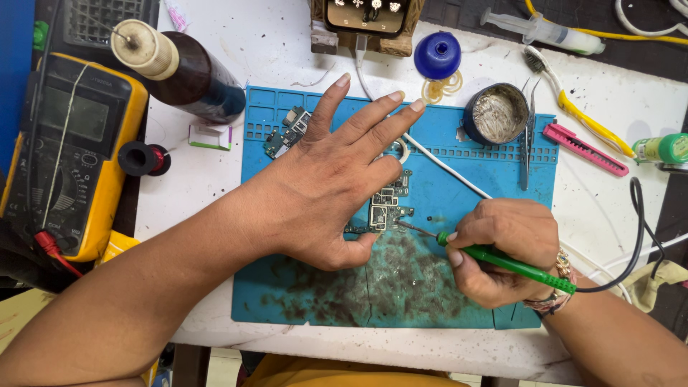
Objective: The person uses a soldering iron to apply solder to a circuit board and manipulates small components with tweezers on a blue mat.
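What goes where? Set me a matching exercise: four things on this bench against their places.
Things:
1. soldering iron
2. circuit board
3. tweezers
4. multimeter

Places:
A. far left, off the blue mat
B. beside the round tin
C. held in the right hand
D. under the left hand

Pairs: 1-C, 2-D, 3-B, 4-A

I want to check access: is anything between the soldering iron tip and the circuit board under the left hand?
Nothing visible does. The right hand holds the green soldering iron, its tip at the circuit board edge. The left hand rests beside it.
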